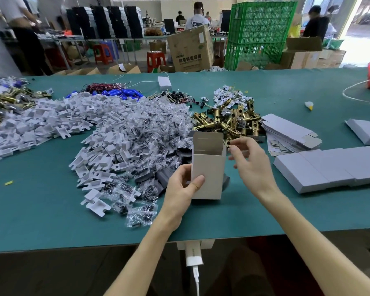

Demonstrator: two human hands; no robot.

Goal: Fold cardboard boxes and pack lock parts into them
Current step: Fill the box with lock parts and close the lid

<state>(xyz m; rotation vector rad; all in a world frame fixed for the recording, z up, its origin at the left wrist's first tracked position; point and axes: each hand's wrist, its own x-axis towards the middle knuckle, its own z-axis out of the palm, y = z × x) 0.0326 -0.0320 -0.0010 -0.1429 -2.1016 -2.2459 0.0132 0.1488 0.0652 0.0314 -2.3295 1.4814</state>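
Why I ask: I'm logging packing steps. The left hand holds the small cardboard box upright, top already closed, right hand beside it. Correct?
Not quite. The head view shows the cardboard box with its top open, lid flap standing up. The rest holds: the left hand holds it upright, and the right hand is beside its top.

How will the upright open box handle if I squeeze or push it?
Probably light and crushable: the box is thin card, open-topped. Likely tippy if pushed: tall, narrow, held low down by the left hand.
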